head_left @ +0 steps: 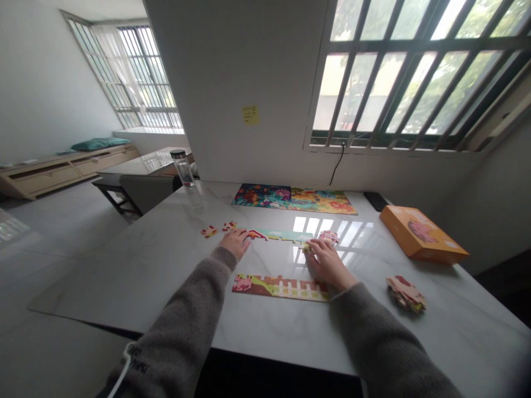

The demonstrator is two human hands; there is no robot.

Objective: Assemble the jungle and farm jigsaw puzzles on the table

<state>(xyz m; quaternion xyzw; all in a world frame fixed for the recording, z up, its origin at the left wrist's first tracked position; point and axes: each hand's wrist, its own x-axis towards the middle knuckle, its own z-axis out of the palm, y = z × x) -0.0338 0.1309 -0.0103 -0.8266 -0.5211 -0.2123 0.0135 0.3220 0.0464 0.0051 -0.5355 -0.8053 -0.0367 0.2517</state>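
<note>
My left hand [235,242] rests with fingers stretched out at the left end of an upper row of joined jigsaw pieces [276,235], pale green with a red roof shape. At that row's right end, the fingers of my right hand [328,261] pinch a small greenish puzzle piece [306,247]; its far side is partly hidden. A pink puzzle piece [329,236] lies just beyond my right hand. Nearer to me is a lower joined strip [286,287] with a pink pig and a white fence. Two loose pieces, one of them a reddish piece [209,231], lie left of my left hand.
A stack of puzzle pieces [406,294] sits at the right, below an orange box [423,234]. Two finished colourful puzzles [262,196] lie along the wall, beside a black phone-like object [375,201]. A glass bottle [183,168] stands at the back left of the marble-look table [174,260].
</note>
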